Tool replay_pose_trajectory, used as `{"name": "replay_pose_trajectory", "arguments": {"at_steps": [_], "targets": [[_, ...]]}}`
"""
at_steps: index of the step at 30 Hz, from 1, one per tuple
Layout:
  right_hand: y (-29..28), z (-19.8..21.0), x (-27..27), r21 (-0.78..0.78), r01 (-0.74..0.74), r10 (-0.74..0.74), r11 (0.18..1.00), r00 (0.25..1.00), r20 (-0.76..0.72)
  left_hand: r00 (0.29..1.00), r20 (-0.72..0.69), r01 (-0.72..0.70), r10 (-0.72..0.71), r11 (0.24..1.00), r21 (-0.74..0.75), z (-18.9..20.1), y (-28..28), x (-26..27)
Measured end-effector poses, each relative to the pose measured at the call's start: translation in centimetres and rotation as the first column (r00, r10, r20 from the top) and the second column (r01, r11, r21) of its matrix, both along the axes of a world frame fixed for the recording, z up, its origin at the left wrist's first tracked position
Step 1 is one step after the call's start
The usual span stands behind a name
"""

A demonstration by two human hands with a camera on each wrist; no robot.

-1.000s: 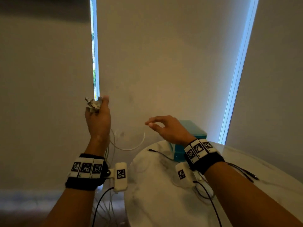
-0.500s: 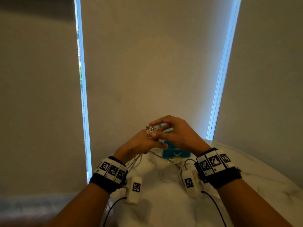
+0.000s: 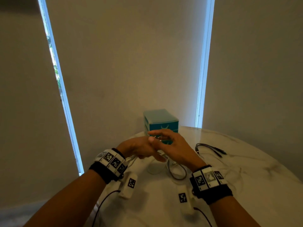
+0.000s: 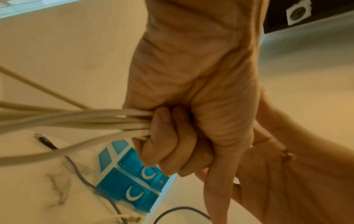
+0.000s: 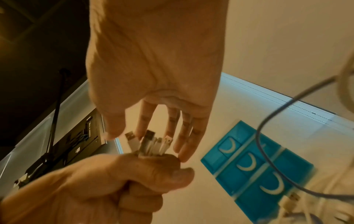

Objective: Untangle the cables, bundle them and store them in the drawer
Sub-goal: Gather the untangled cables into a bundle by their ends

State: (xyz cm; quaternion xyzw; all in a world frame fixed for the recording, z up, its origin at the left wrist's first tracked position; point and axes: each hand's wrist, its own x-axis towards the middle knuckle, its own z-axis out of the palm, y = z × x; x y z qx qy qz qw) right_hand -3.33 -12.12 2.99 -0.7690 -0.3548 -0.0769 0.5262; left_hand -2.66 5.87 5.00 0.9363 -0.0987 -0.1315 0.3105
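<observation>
Left hand fisted round white cables, plug ends sticking up from the fist. Right hand above them, fingers straight, loosely spread, gripping nothing. Teal drawer unit at tabletop far edge; black cable toward right edge.

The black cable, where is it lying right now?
In the head view the black cable lies loose on the marble table, to the right of both hands and right of the blue drawer unit; neither hand touches it.
</observation>
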Motion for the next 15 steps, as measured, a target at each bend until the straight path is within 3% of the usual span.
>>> {"name": "replay_pose_trajectory", "arguments": {"at_steps": [2,5,8,12,15], "targets": [[0.1,-1.3,0.5,0.103,0.051,-0.05,0.993,0.999,-0.013,1.0,-0.012,0.01,-0.009,1.0,0.027,-0.4,-0.2,0.7],[-0.1,-2.4,1.3,0.259,0.132,-0.078,0.957,0.974,-0.211,0.999,-0.012,-0.031,0.032,0.995,0.09,-0.5,-0.1,1.4],[0.0,-3.1,1.2,0.226,0.095,-0.013,0.97,0.94,-0.342,0.999,-0.033,-0.008,0.013,0.987,0.159,-0.4,-0.5,1.6],[-0.2,-4.2,0.9,0.161,-0.001,0.054,0.987,0.943,-0.329,0.998,-0.059,0.046,-0.03,0.955,0.294,-0.7,-1.8,1.3],[-0.6,-4.9,0.8,0.231,-0.022,0.103,0.973,0.933,-0.345,0.99,-0.112,0.115,-0.087,0.955,0.275,-0.7,-1.8,1.3]]}}
